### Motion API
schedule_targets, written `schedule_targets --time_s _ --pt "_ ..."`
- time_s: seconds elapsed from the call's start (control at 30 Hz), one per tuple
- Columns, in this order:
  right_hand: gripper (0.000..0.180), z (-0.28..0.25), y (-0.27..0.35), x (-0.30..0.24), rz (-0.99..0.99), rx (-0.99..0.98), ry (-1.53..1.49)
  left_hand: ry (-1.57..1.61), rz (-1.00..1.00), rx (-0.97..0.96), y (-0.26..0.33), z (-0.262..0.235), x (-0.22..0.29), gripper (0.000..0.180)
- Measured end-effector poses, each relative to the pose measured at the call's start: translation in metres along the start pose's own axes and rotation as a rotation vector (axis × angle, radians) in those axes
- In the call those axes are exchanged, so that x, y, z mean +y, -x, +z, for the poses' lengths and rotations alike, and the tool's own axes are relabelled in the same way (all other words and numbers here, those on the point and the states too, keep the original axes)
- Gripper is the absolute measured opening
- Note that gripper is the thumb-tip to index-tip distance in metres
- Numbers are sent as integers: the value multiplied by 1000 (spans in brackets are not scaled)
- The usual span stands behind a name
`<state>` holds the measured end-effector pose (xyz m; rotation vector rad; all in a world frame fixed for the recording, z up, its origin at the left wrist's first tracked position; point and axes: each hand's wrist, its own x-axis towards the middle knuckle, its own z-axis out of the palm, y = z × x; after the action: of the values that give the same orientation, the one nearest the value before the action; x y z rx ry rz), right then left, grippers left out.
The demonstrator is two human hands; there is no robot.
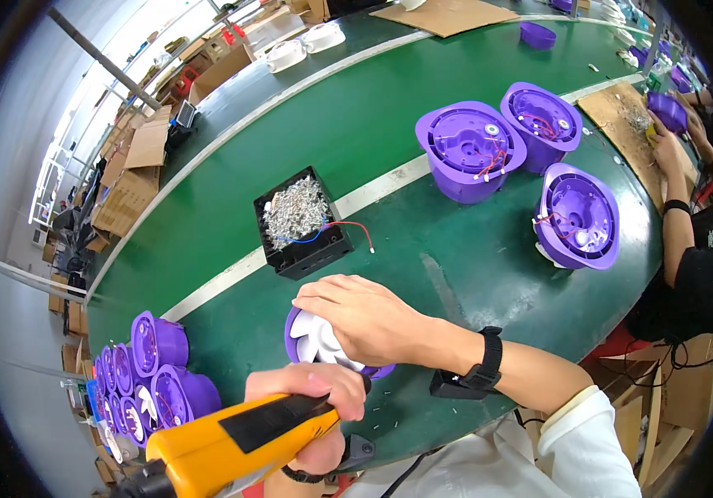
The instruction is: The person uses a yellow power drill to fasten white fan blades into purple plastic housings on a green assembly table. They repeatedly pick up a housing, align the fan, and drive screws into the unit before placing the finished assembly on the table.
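Note:
My left hand (315, 398) is closed around a yellow and black electric screwdriver (240, 444), its body slanting toward the lower left. Its front end points at a small purple housing (293, 332) with white fan blades (317, 339) inside. My right hand (365, 319) lies over that housing with its fingers together, gripping it against the green table. The hands hide much of the housing and the screwdriver's tip. Just beyond stands a black box (311, 259) filled with small silver screws (294, 212); a red and blue wire lies across it.
Larger purple housings (468, 153) with wires stand at the right. Several more purple housings (160, 344) are stacked at the left edge. A co-worker's hands (668, 145) hold a purple part over cardboard (622, 116). A black object (456, 386) lies under my right wrist.

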<state>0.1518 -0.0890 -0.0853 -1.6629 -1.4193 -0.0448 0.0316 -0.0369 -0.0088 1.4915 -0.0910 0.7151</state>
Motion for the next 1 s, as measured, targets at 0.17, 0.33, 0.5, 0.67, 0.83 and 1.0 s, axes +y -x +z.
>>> schedule_targets --time_s 0.17,0.33,0.5,0.67,0.83,1.0 --pt "42 -2 -1 -3 -2 12 -24 83 -102 -40 -11 1 2 55" --pt "40 -2 -2 -7 6 72 50 100 -78 10 -8 -4 7 57" --pt "38 -6 9 -40 208 126 255 147 -38 97 12 -28 21 57" --pt "38 -21 -15 -39 42 0 329 43 -41 144 29 -51 28 61" --pt "31 -7 -36 -14 27 -432 158 93 -20 192 38 -54 25 61" --pt "25 -22 -24 -28 286 -346 427 96 114 149 43 -61 37 56"
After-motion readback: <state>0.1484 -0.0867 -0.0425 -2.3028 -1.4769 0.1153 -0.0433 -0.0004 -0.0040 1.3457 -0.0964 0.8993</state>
